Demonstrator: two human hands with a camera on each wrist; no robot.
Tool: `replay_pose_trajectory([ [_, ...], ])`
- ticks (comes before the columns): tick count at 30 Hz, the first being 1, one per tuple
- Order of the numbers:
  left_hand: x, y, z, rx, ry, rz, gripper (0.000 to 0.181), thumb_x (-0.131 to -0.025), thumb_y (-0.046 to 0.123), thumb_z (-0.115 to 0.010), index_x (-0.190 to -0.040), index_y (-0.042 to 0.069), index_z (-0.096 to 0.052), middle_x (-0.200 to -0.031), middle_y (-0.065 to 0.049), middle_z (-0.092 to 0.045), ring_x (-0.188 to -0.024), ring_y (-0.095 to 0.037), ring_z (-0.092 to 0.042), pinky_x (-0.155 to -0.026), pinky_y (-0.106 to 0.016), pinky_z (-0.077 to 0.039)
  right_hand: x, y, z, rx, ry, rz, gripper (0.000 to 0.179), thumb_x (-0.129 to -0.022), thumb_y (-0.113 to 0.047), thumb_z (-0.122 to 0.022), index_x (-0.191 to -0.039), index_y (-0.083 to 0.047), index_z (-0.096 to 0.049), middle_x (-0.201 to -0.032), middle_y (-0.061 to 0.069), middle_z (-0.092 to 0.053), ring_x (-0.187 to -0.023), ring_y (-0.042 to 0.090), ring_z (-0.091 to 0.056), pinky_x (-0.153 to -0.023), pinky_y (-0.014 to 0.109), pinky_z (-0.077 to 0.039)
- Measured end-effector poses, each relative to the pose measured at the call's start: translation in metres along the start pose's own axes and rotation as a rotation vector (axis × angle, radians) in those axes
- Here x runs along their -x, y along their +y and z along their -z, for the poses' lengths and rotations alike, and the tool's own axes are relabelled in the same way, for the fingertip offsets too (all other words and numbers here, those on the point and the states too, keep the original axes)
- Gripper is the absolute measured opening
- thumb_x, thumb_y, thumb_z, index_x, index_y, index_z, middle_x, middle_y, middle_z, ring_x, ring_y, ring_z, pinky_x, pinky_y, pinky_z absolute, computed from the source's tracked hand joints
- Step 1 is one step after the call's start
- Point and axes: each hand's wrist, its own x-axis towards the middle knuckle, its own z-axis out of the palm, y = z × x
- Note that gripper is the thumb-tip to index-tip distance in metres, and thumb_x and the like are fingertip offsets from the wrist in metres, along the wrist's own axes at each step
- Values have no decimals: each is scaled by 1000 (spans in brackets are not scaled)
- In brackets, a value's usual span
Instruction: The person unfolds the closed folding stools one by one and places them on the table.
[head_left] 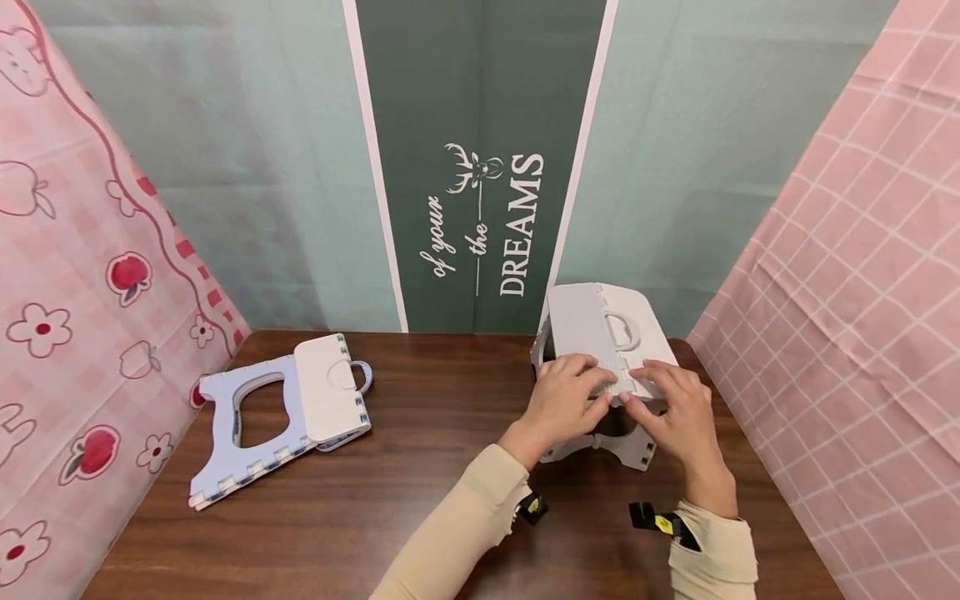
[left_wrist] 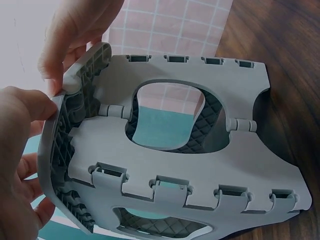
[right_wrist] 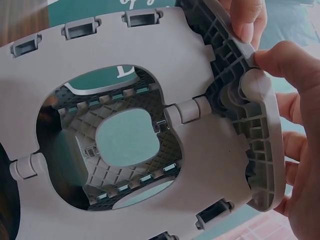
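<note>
A grey-white folding step stool (head_left: 573, 321) stands on its legs at the table's right, its loop handle lying on top. Its two top panels meet at a slight angle along the middle hinge. My left hand (head_left: 562, 400) rests on the left panel, fingertips near the hinge and thumb at the front edge. On the right panel lies my right hand (head_left: 678, 408), its thumb close to the left one. Both wrist views show the hinged end panel (left_wrist: 170, 162) and its oval opening. The lattice underside (right_wrist: 255, 135) of the top also shows there.
A second folding stool (head_left: 330, 392), pale blue and white, lies folded on the table's left side, its handle loop pointing right. Brown wooden tabletop (head_left: 442, 417) lies between the stools. Cloth hangings stand behind the table and along both sides.
</note>
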Motion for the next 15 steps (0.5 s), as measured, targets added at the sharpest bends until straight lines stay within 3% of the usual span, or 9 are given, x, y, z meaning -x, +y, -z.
replay_pose_trajectory([
  [15,-4,2,-5,-46,-40,6,26,-91,37,-54,-114,31,-65,-120,4,-53,-112,-14,-45,-85,-32,-35,-2,6,0,15,-9,4,31,-68,-17,-75,-96,-7,-68,-111,19,-60,-95,43,-48,-70,56,-28],
])
